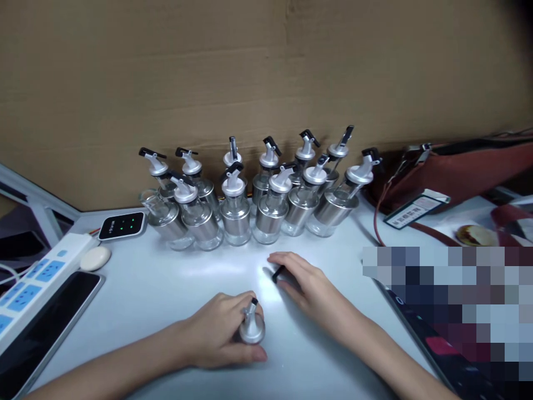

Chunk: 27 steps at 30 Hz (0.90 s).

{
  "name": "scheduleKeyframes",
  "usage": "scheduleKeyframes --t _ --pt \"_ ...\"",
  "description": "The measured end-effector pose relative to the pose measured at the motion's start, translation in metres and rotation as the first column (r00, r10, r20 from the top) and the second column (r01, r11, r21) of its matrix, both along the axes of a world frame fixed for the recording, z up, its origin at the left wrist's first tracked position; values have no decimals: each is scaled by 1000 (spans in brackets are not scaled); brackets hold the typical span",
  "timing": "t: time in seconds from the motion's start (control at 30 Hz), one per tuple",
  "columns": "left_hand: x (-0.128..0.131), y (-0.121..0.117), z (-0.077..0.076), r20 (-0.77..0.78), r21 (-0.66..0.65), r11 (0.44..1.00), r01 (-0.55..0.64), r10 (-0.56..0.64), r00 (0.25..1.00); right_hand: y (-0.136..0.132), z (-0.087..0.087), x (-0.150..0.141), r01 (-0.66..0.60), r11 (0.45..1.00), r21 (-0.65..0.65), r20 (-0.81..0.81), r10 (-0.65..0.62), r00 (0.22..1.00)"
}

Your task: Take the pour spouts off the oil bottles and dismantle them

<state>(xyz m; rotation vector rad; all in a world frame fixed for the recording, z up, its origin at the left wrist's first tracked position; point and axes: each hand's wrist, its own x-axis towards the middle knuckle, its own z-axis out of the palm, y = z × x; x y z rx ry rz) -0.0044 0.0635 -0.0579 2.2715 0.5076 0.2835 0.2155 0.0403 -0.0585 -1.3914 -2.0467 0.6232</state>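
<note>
At the lower centre of the frame, a silver pourer (252, 329) was gripped in the left hand (214, 328), with the thumb and fingers curled around it. Its spout was topped by a small dark tip; whether anything was joined to it below could not be told, as the view was blocked by the hand. A small black piece (277, 273) was held between the thumb and fingers of the right hand (307, 286), just right of centre, above the grey table (179, 286).

Across the middle of the frame, glass bottles (270, 219) wrapped in metal bands were lined up in two rows before a cardboard panel (233, 72). Most were fitted with silver pourers carrying black levers, while the bottle (169, 222) at the left end of the front row was seen open-mouthed.

At the left edge, a power strip (45, 269) and a dark-screened phone (45, 333) were placed side by side. A reddish-brown bag (466, 172) was set at the right.
</note>
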Motion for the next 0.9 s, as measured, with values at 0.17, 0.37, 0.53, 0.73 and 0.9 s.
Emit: scheduleKeyframes --t 0.17,0.37,0.53,0.73,0.9 --pt "-3 1 2 31 -88 996 -18 21 999 -2 5 2 -50 993 102 208 28 978" --pt "-6 -2 3 -16 -364 915 -176 183 983 -5 10 -3 -96 989 113 275 62 959" --pt "-7 -1 2 -11 -451 873 -185 202 979 -5 10 -7 -88 991 97 314 54 948" --pt "-6 5 2 27 -488 856 -171 210 977 -10 15 -10 -83 980 180 202 46 978" --pt "-5 6 4 10 -467 875 -127 149 989 -15 22 -16 -105 960 261 57 93 994"
